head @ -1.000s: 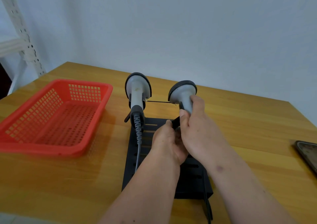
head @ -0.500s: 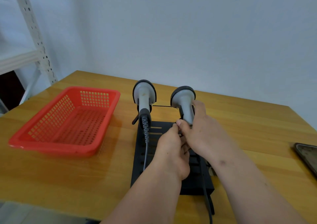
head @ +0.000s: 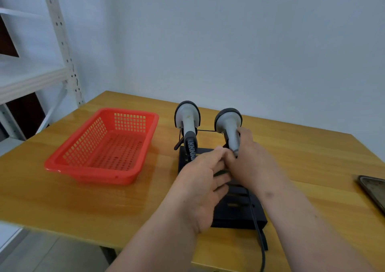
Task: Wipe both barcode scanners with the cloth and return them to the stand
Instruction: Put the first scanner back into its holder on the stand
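Indoors | wooden table (head: 312,157) | pale wall (head: 229,42) | white shelving (head: 62,48)

Red perforated basket (head: 104,148) — grey-and-black scanners (head: 187,118) — black stand (head: 237,209).

A stockroom or shop back room: white slotted metal shelving (head: 62,48), bare wall, wooden table (head: 62,198) with barcode scanners (head: 187,117).
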Demonstrator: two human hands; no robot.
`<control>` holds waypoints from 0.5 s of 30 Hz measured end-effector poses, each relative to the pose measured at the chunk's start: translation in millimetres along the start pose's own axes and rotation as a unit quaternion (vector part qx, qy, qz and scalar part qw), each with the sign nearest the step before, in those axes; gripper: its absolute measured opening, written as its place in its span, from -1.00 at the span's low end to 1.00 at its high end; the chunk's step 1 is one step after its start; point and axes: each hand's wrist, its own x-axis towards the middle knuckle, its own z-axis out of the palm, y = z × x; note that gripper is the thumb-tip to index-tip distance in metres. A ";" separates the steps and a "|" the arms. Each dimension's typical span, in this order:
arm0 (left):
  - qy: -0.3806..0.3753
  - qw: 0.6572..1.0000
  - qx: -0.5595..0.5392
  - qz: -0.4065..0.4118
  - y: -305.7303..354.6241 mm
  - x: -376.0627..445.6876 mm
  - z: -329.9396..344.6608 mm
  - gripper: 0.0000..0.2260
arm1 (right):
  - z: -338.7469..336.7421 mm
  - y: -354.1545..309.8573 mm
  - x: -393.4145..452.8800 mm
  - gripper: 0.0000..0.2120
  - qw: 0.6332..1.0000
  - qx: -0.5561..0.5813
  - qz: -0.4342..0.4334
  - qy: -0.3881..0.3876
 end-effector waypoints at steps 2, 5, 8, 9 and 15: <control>0.031 0.999 0.011 0.027 5.5 -4.2 -9.2 -0.77 | -1.4 -1.2 -1.3 -0.47 1.000 -0.006 0.005 0.008; 0.085 0.993 0.008 0.078 19.1 -7.4 -25.3 -0.76 | -9.0 -3.7 -4.0 -0.43 0.999 -0.025 0.017 0.031; 0.159 0.980 -0.020 0.117 31.9 -2.8 -44.8 -0.78 | -17.9 -9.7 -8.9 -0.46 0.995 -0.051 -0.006 0.085; 0.179 0.976 -0.032 0.118 33.6 0.6 -51.2 -0.78 | -19.8 -13.2 -11.0 -0.49 0.993 -0.044 -0.023 0.107; 0.227 0.970 -0.064 0.053 25.8 28.0 -78.4 -0.80 | -14.3 -41.4 -15.6 -0.64 0.989 0.109 -0.062 0.077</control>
